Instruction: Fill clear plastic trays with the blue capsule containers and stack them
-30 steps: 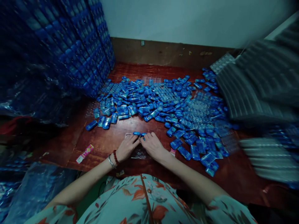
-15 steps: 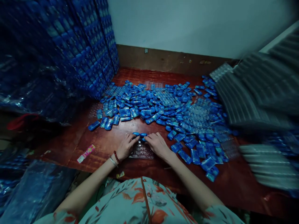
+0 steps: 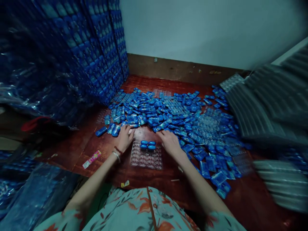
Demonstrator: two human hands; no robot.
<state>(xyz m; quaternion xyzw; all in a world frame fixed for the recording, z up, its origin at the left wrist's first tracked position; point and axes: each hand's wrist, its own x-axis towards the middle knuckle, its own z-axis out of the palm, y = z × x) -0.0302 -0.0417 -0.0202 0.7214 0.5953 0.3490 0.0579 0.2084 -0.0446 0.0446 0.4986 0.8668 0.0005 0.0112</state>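
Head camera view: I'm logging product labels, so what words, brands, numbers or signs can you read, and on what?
No text is legible.
Pink strip: large characters, too blurred to quote.
Loose blue packs: printed labels, too small.
Stacked blue packs: too small and dark.
Yellow scrap: markings too small.
Small tag on the brown board: unreadable.

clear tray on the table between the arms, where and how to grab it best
Likely best by its left and right edges, one hand on each, coming in from the sides and keeping it level. The clear tray lies flat with its long cupped face up, and the four blue packs sit loose-looking on its far part, so the side edges seem the safer grip.
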